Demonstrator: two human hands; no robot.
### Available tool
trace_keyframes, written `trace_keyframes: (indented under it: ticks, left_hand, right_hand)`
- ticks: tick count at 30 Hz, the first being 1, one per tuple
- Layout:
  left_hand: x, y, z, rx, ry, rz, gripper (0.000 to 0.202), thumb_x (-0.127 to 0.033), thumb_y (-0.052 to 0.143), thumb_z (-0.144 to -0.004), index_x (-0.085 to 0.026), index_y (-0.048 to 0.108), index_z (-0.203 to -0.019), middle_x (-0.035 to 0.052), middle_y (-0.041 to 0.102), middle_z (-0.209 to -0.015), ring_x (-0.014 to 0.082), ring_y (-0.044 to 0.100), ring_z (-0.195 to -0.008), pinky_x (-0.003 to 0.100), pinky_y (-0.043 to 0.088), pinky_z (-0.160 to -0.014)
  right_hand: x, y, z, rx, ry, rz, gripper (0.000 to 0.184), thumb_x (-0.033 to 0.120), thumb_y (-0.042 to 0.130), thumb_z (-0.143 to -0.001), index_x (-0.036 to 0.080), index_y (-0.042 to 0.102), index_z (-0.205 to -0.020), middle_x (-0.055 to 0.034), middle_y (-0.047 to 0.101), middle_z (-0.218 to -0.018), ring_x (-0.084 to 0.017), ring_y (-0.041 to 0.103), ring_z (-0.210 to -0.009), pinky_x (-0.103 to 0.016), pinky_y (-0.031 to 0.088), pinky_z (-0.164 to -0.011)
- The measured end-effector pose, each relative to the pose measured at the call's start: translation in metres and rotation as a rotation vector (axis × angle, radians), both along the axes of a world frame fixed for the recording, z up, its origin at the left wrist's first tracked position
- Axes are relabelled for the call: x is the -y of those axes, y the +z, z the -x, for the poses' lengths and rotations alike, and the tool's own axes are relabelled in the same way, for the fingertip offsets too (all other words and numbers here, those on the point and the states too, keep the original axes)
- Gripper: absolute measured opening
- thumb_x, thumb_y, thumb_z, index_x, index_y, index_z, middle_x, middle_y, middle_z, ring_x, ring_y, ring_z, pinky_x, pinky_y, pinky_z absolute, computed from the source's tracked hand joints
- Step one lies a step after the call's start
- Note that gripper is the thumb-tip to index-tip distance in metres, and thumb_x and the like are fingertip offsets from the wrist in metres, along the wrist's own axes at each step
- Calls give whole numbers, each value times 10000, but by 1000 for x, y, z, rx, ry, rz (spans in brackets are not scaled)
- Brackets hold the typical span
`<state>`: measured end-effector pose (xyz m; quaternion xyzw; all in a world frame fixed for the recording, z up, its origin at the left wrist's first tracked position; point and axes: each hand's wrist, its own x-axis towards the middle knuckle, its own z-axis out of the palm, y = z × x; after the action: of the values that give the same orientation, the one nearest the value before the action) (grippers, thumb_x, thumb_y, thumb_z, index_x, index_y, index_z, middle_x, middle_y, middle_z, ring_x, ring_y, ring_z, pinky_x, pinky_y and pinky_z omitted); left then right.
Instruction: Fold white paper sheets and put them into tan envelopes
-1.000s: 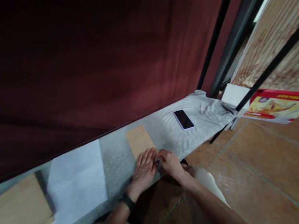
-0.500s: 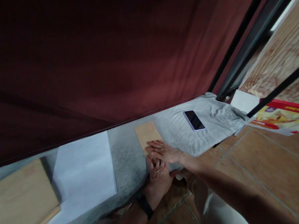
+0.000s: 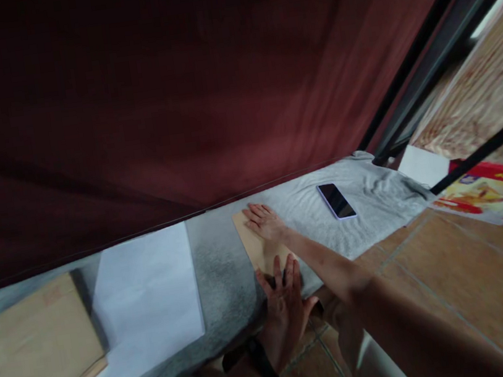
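Head view: left grip (image 3: 285,296) and right grip (image 3: 263,223), spread flat, are pressing the envelope (image 3: 251,246), possibly skewing it on loose cloth (image 3: 227,279).

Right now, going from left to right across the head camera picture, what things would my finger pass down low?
Brown paper stack → big white sheet → small brown envelope, with the left hand and right hand on it → black phone → small white sheet → red-and-yellow printed sheet.

Tan envelope (image 3: 260,251) on mottled grey cloth (image 3: 217,274); white sheet (image 3: 146,284); black phone (image 3: 336,200); maroon curtain (image 3: 173,99)
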<state>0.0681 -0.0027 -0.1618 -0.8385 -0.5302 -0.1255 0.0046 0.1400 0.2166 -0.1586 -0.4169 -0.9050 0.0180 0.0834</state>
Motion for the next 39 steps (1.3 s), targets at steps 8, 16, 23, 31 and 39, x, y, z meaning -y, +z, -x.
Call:
trace_keyframes:
  ticks: [8, 16, 23, 31, 39]
  left_hand:
    - [2, 1, 1, -95, -13, 8, 671, -479, 480, -984, -274, 329, -1604, 73, 263, -1696, 405, 79, -1581, 785, 170, -1178]
    - [-5, 29, 12, -63, -133, 176, 630, -448, 542, -978, -165, 456, -1535, 185, 484, -1564, 369, 403, -1475, 697, 248, -1198]
    - [-34, 49, 50, 159, -313, 444, 506, -389, 568, -965, -204, 577, -1436, 118, 579, -1497, 274, 513, -1407, 498, 338, -1220]
    - [-78, 62, 84, 618, -255, 815, 380, -353, 520, -922, -208, 749, -1189, 51, 755, -1245, 213, 698, -1127, 342, 536, -1005]
    - [-87, 51, 83, 576, -107, 723, 337, -296, 478, -894, -217, 782, -1018, 40, 796, -1064, 211, 718, -995, 312, 536, -900]
  right_hand:
    - [26, -7, -11, -38, -105, 26, 571, 411, 401, -1075, 129, 389, -1571, -170, 328, -1653, -277, 302, -1542, -470, 242, -1265]
    - [86, -7, -49, -137, -31, 236, 558, 401, 425, -1071, 217, 350, -1592, -108, 306, -1674, -226, 235, -1567, -442, 237, -1277]
    - [129, 13, -70, -238, 3, 411, 537, 380, 377, -1082, 186, 380, -1583, -126, 291, -1673, -232, 238, -1566, -476, 193, -1284]
    - [134, 13, -84, -805, -89, 746, 397, 492, 528, -1005, 204, 768, -1135, -72, 751, -1229, -242, 672, -1176, -426, 474, -1084]
    - [116, 21, -87, -1167, -345, 950, 348, 486, 595, -934, 175, 749, -958, -61, 758, -954, -169, 680, -812, -271, 544, -706]
